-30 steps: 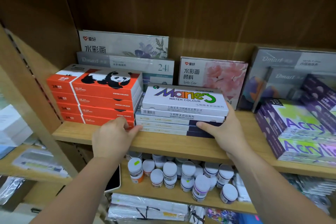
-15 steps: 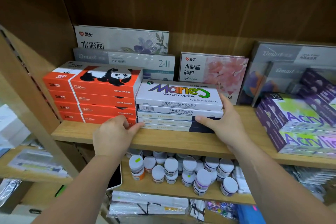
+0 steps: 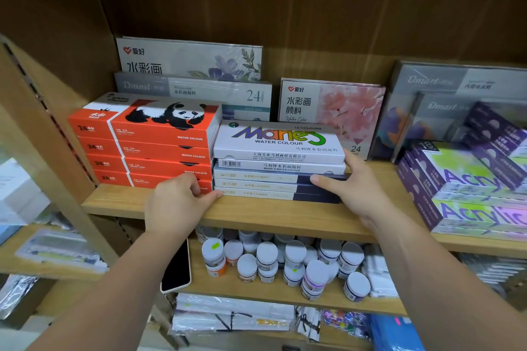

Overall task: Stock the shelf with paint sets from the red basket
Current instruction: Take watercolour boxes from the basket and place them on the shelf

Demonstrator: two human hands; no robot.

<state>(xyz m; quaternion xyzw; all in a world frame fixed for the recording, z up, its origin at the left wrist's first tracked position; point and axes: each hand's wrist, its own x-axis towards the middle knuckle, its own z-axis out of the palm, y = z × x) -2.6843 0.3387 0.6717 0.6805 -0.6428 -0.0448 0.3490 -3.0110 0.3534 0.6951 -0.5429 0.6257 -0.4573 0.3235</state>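
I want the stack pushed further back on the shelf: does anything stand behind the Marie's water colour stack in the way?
Yes. Behind the Marie's stack, a pink floral paint box and a grey Dmart box stand upright. Both hands touch the stack's front corners.

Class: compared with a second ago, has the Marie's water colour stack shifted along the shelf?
Yes. The Marie's stack has slid left; the gap to the fixed orange panda boxes has closed.

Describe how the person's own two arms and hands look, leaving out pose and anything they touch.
Both forearms are bare up to the frame's bottom edge, with no sleeve showing. The left hand and right hand wear no gloves. No rings, watch, bracelet or markings are visible on either wrist or on the fingers that show.
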